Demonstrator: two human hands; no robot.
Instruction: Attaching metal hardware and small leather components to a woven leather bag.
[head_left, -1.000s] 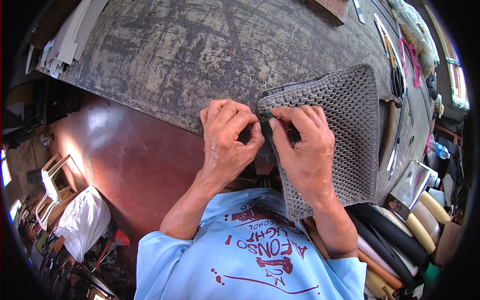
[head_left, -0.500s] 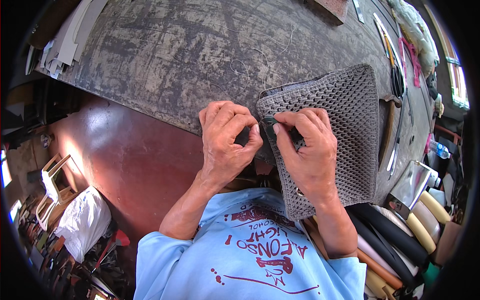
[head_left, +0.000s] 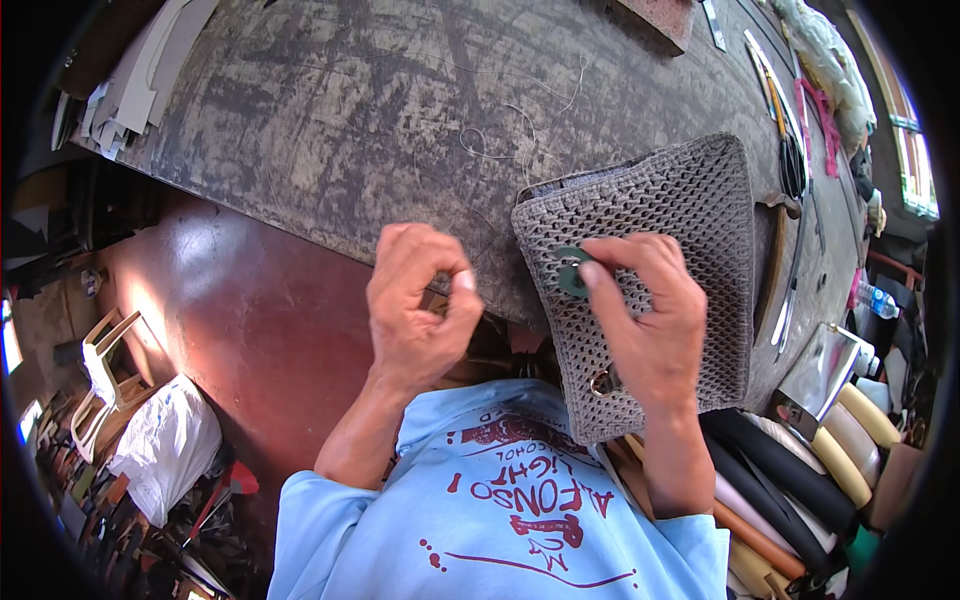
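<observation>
A grey-brown woven bag (head_left: 690, 240) lies at the table's near edge, partly overhanging it toward my body. Over it, my right hand (head_left: 650, 310) pinches a small dark green, round, flat piece with a notch (head_left: 573, 272) between thumb and fingertips. Left of the bag, my left hand (head_left: 425, 295) is closed in a pinch, slightly blurred; whatever its fingertips hold is too fine to make out. A thin pale thread (head_left: 534, 125) curls across the table beyond both hands. On the bag's near part, a metal ring (head_left: 601, 383) shows beside my right wrist.
The worn dark table (head_left: 330, 130) carries a hammer (head_left: 776, 250), scissors (head_left: 791, 170) and a reddish block (head_left: 660, 20) along its right and far sides. Pale sheets (head_left: 150, 70) lie at the far left. Rolled materials (head_left: 790, 470) stand low right; a chair (head_left: 110, 370) stands left.
My hands have drawn apart, the left moving left and the right moving right. The green piece has moved with my right hand and now shows more fully over the bag.
</observation>
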